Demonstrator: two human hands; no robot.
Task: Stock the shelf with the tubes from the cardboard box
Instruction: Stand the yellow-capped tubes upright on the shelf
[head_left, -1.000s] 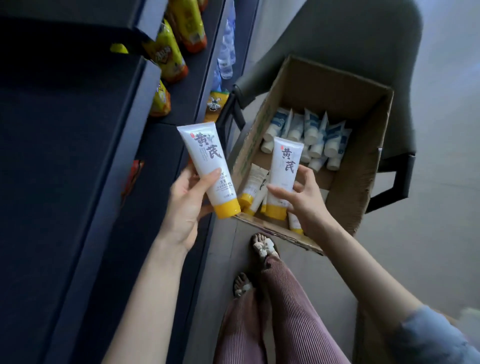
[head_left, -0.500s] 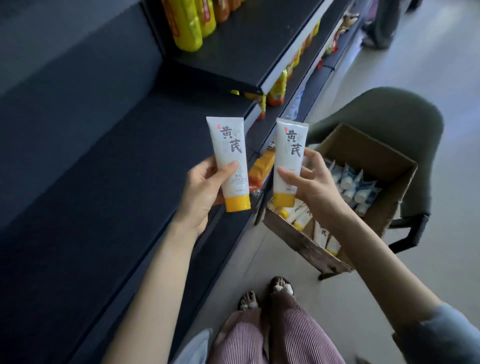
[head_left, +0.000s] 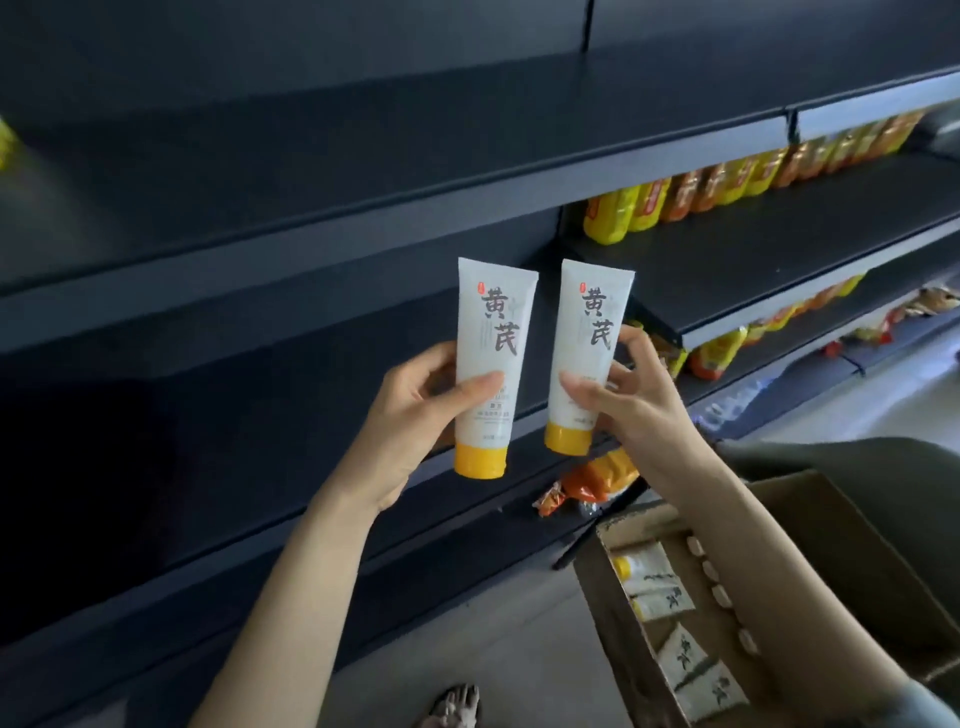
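My left hand (head_left: 410, 415) grips a white tube with a yellow cap (head_left: 491, 358), held upright with the cap down. My right hand (head_left: 631, 402) grips a second identical tube (head_left: 587, 343) right beside it. Both tubes hang in the air in front of the dark shelf (head_left: 260, 322). The cardboard box (head_left: 841, 561) sits at the lower right on a grey-green chair, with several more tubes (head_left: 660, 592) lying inside.
Yellow and orange bottles (head_left: 675, 200) line the shelf to the upper right. Orange snack packets (head_left: 592, 480) lie on a lower shelf just below my right hand. More packets (head_left: 722, 351) fill the lower right shelves. My foot (head_left: 457, 704) shows on the grey floor.
Both hands have lifted their tubes out of the box and up in front of the shelf. My view has swung from the box and floor up to the shelving.
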